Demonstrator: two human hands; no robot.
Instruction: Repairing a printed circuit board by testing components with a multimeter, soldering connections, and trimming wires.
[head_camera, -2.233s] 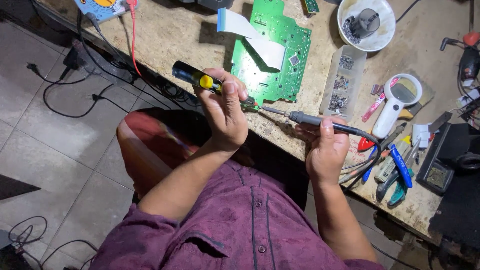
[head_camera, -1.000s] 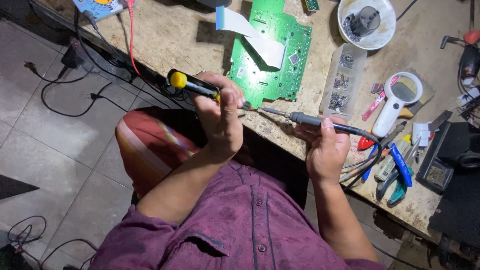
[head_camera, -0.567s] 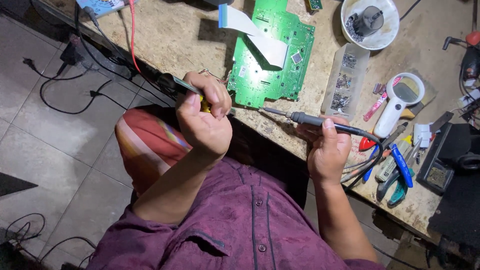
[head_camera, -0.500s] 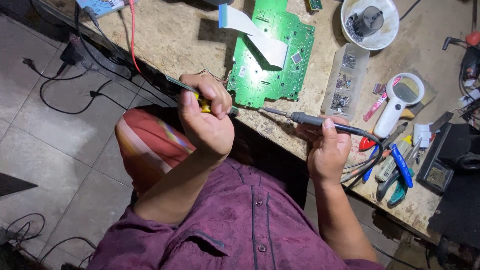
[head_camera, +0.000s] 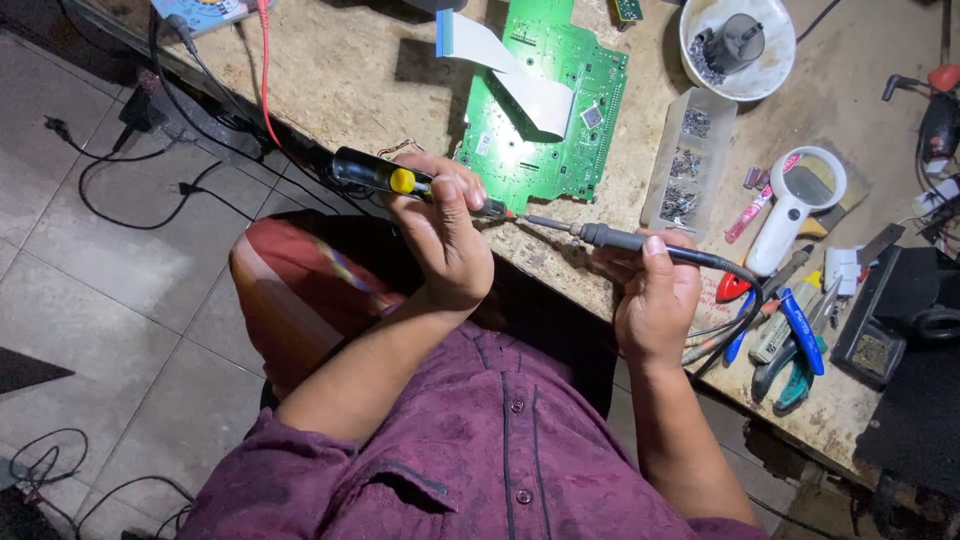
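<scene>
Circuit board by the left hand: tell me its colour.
The circuit board is green, with a white ribbon cable lying across it. The head view shows it best.

Worn, stained wooden counter (head_camera: 330, 70), running from upper left to lower right. On it: green circuit board (head_camera: 545, 110) with a white ribbon cable (head_camera: 500, 65) across it; white bowl (head_camera: 737, 45) top centre; clear parts box (head_camera: 688, 165) just right of the board; white magnifier (head_camera: 795, 205); blue-handled pliers (head_camera: 795, 340) among other tools near the front edge; red wire (head_camera: 265, 70) at left; black box (head_camera: 885, 320) far right.
</scene>
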